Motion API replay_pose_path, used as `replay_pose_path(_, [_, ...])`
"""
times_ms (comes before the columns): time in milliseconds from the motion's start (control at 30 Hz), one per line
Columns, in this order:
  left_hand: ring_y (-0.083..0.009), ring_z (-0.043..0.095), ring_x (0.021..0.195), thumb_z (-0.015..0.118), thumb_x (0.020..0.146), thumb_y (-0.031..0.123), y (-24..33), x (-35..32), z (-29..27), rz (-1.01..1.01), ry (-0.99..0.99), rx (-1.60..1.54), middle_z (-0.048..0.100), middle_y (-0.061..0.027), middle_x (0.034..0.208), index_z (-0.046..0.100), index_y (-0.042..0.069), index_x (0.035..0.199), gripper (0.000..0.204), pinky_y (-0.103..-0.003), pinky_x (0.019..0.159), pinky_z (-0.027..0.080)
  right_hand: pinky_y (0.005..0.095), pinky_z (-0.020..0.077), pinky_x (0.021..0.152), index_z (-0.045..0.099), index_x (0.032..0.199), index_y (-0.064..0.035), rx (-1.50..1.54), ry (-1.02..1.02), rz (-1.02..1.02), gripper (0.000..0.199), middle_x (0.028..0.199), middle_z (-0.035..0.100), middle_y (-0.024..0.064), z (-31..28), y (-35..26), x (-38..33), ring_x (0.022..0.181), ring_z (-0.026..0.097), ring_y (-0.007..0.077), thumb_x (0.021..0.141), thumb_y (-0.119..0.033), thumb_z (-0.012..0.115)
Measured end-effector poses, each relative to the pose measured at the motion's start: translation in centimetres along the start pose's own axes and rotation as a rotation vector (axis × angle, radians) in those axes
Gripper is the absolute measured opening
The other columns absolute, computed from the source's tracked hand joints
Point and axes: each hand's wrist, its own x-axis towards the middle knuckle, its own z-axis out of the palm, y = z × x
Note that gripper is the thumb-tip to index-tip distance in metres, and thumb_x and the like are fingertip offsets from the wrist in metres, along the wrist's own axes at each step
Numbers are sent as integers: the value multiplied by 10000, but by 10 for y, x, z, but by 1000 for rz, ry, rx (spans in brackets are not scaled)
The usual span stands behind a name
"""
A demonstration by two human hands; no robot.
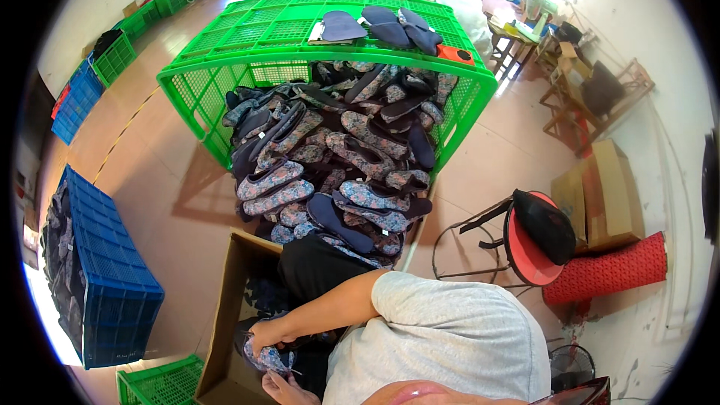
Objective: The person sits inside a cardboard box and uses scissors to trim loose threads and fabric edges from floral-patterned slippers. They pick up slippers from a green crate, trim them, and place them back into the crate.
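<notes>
The seated person in the grey T-shirt (pixel 450 322) bends over an open cardboard box (pixel 217 330), and a floral fabric shoe (pixel 264 360) hangs at its mouth, nearer the left wall than the knees. The right hand (pixel 266 334) has its fingers closed over the upper end of that shoe; the left hand (pixel 282 390) sits right at the lower end, fingers curled, though from here I can't tell whether it pinches anything.

Just past the box's far edge a great heap of floral shoes (pixel 360 154) spreads over the floor, running back into a green plastic crate (pixel 174 90) tipped on its side. Along the crate's upper front edge lie dark sole-shaped pads (pixel 343 26), with an orange-red piece (pixel 454 54) at the right front corner (it stands out sharply against all that green).

Over to the left stands a blue crate (pixel 120 285), dark items (pixel 60 270) crowding its open side. On the right, a black bag-like item (pixel 541 226) covers much of a round red stool (pixel 517 244), and a patterned red roll (pixel 611 270) lies just beside it, near the wall.
</notes>
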Motion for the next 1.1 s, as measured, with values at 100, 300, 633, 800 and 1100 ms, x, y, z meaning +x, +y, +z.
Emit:
replay_pose_path(100, [-98,525,849,633,973,289,-2,-5,-1,-44,-35,-132,556,-24,1001,473,51,1149,337,-255,729,489,333,346,391,558,1152,-19,84,16,21,527,824,594,137,0,1,4,464,473,197,701,-186,773])
replay_pose_path(300, [-92,521,733,674,948,202,-39,23,-21,73,-109,-44,558,-41,919,450,23,1165,360,-225,653,462,325,340,402,507,1283,5,80,7,13,671,837,575,116,4,-4,-8,484,465,179,707,-212,776])
replay_pose_path(633, [-72,502,639,691,929,171,8,-9,10,25,4,-179,553,-12,785,521,10,1099,290,-216,564,420,359,528,714,489,1333,64,-8,257,-324,715,1104,644,236,16,21,7,807,665,287,710,-175,747])
replay_pose_path(800, [-67,535,692,680,930,147,7,-14,4,10,2,-262,570,-5,802,559,23,1078,228,-217,610,444,360,499,903,489,1341,85,-120,242,-350,726,1152,641,279,23,8,-20,1050,644,332,720,-207,725])
replay_pose_path(1100, [-171,544,806,652,939,130,4,-13,11,180,165,-73,583,-53,886,566,-15,1044,199,-298,734,457,373,462,981,449,1370,82,-279,373,-463,685,1242,587,308,38,27,-13,1147,591,382,823,-255,686])
